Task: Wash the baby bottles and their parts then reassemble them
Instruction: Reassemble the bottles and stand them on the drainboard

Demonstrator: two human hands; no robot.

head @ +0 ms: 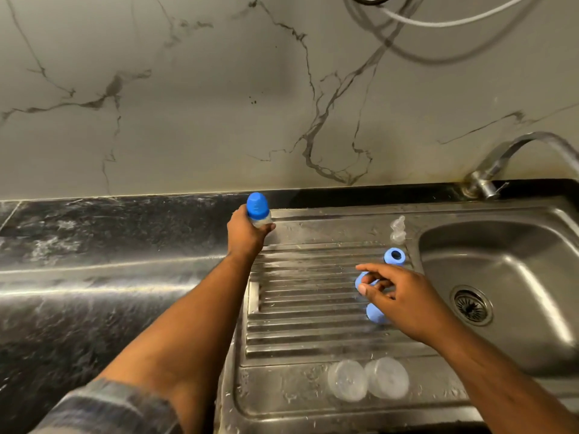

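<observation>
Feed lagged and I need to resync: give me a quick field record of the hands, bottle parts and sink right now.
left hand: grips bottle with blue cap on, over drainboard's far-left corner
right hand: over a blue part; grip unclear
blue ring: on drainboard, beside basin
second blue part: partly under right hand
nipples: clear, at drainboard's far edge
clear lids: two, side by side, near edge
basin: right of drainboard
</observation>
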